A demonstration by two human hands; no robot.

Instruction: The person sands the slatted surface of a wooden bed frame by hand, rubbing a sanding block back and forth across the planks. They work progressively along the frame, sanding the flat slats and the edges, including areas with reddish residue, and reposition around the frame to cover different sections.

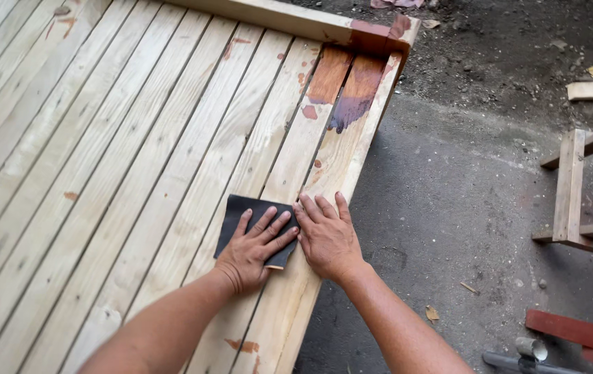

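Pale slatted pine panel [102,173] fills left and centre of frame, boards running diagonally. Left hand [253,251] at lower centre, fingers spread flat, pressing dark rectangular sandpaper sheet [244,211] onto boards. Right hand [328,235] just beside it, open, palm down on outer board, fingertips touching sandpaper edge. Reddish-brown stain patch [348,86] at upper centre corner. Grey concrete floor [449,208] right; bare wooden frame [573,194] at far right.

We see the sandpaper sheet [251,215] only in part: the left hand [251,251] covers its lower half. The slatted wooden panel [102,173] is cut off at the left, top and bottom edges. The wooden frame [577,190] at right runs out of view.
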